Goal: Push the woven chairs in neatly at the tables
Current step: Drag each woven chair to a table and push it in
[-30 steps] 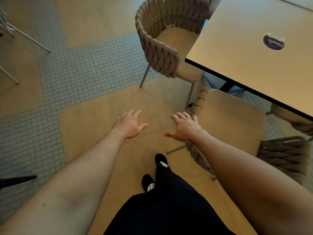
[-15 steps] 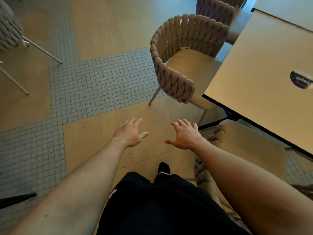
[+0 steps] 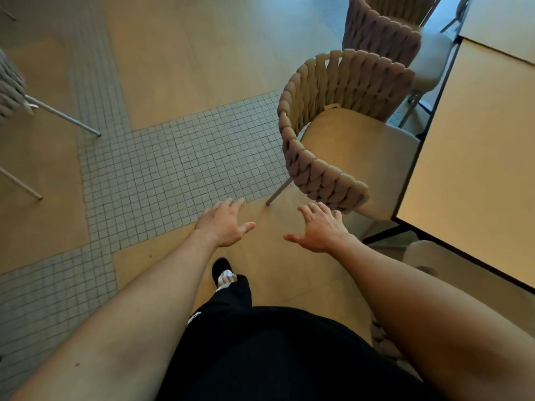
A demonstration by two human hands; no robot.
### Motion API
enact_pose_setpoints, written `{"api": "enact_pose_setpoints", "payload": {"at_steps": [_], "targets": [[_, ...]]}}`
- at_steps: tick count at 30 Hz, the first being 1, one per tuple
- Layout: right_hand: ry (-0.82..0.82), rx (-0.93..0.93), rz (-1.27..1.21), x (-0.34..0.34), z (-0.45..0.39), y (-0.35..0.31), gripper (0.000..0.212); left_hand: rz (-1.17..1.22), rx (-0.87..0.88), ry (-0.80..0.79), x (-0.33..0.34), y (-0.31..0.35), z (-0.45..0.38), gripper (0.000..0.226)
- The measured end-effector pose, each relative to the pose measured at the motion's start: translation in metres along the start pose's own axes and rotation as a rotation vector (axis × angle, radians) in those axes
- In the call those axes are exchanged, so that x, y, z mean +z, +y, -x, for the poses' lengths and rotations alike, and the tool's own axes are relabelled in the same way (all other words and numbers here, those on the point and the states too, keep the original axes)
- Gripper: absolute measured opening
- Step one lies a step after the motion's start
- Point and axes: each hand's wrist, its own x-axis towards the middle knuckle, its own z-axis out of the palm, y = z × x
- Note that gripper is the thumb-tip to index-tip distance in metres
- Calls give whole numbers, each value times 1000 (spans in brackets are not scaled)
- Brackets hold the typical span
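Two empty hands reach out toward a woven chair.

The left hand (image 3: 224,224) is spread flat with straight fingers, hanging over the floor (image 3: 179,172) and touching nothing. The right hand (image 3: 320,228) is spread too, thumb out to the side, and its fingertips (image 3: 333,211) are just beside the low end of the woven chair (image 3: 315,157), but I cannot tell if they touch it. I think both hands are held wide like this so they can catch the round back and shove it. The chair sits turned a bit sideways, with only part of its seat (image 3: 359,151) under the worktop (image 3: 474,157), so it looks like it needs a push. Another woven chair (image 3: 382,33) stands behind it, farther along. A third one (image 3: 419,253) peeks out from under the near edge of the worktop, by the right arm.
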Motion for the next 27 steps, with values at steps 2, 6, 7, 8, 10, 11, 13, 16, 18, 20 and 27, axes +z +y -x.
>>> {"api": "enact_pose_setpoints", "payload": {"at_steps": [2,6,7,8,10,11,13,16,18,20,27], "targets": [[-1,18,-16,-9,-15,-13,94,-15,23,-10,-14,-18,-17,81],[14,75,-84,-29,-53,-48,92,-76,83,-30,-53,-59,-57,81],[14,87,-102,-34,-61,-56,91,-92,101,-35,-63,-66,-67,81],[16,97,-121,-38,-70,-63,91,-108,121,-39,-72,-73,-77,81],[24,116,-155,-45,-85,-73,91,-135,145,-42,-88,-84,-97,82],[26,122,-162,-49,-92,-78,91,-150,159,-50,-95,-88,-106,82],[34,148,-175,-58,-109,-82,89,-181,193,-57,-109,-94,-130,83],[46,198,-211,-70,-135,-84,87,-206,248,-81,-130,-98,-170,86],[56,235,-244,-78,-157,-82,87,-221,299,-91,-144,-96,-200,86],[55,280,-287,-87,-180,-78,90,-254,358,-100,-157,-92,-232,87],[82,403,-346,-126,-257,-49,89,-356,527,-121,-203,-66,-352,90]]}}
